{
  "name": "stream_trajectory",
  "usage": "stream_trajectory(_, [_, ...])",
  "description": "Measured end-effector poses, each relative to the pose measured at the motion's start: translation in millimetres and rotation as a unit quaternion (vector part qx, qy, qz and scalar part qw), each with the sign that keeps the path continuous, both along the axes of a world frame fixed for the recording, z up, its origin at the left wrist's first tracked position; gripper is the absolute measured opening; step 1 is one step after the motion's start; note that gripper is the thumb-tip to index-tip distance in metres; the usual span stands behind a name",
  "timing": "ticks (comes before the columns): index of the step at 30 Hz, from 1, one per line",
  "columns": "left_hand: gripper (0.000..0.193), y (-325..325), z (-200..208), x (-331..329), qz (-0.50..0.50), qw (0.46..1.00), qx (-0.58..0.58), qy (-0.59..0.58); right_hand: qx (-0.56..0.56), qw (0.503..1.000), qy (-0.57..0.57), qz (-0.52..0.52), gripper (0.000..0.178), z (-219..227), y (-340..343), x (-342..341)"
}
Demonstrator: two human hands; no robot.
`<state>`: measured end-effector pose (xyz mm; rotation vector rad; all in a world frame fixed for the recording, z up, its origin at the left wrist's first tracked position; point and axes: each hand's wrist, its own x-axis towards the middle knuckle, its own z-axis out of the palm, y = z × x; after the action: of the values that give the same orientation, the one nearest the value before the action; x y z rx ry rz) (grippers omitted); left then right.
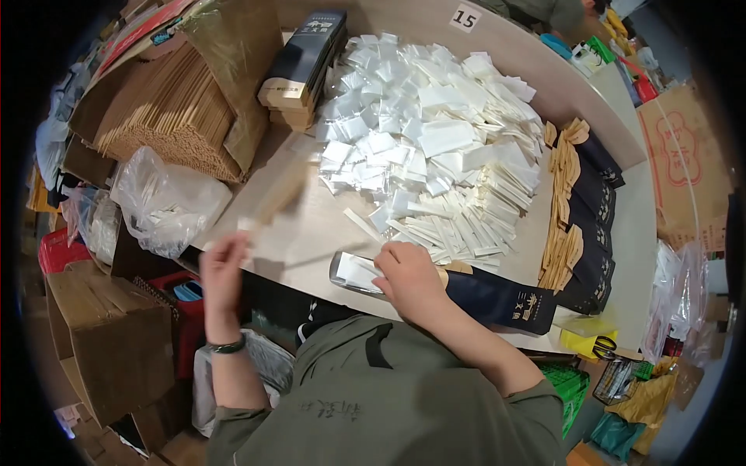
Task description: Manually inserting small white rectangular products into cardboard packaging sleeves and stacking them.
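My left hand (pixel 225 260) is raised over the table's near left edge. Its fingers are closed on the lower end of a tan strip (pixel 284 194), smeared by motion; its exact kind does not show. My right hand (pixel 408 272) curls over a long navy paper sleeve (pixel 497 297) lying along the near edge. White packets (pixel 357 272) show at the sleeve's left end, beside my fingers. Beyond the hands spreads a large heap of small clear-and-white packets (pixel 373 116) and cream paper packets (pixel 474 147).
At the left, an open cardboard box (pixel 256 85) holds many tan strips (pixel 167 113), with a clear plastic bag (pixel 171 202) in front. Navy boxes (pixel 307 58) are stacked at the back. Navy sleeves with tan ends (pixel 587 225) line the right side, near black scissors (pixel 604 347).
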<state>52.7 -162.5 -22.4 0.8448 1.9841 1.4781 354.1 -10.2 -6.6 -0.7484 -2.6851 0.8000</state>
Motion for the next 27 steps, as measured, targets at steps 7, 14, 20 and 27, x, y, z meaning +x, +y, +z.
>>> stream_trajectory(7, [0.009,28,3,21,-0.282,0.942,-0.084,-0.162,0.052,0.996,0.042,-0.052,0.039,27,-6,55])
stream_trajectory(14, [0.010,65,-6,91,-0.343,0.934,-0.058,0.085,0.044,0.998,0.035,0.016,0.038,18,-10,74])
stream_trajectory(20, [0.014,68,-18,144,-0.180,0.965,0.022,0.191,0.072,0.997,-0.005,-0.032,0.040,16,-11,62])
stream_trajectory(27, [0.029,95,4,189,-0.328,0.933,-0.076,-0.125,0.075,0.995,0.044,-0.040,0.046,10,2,56])
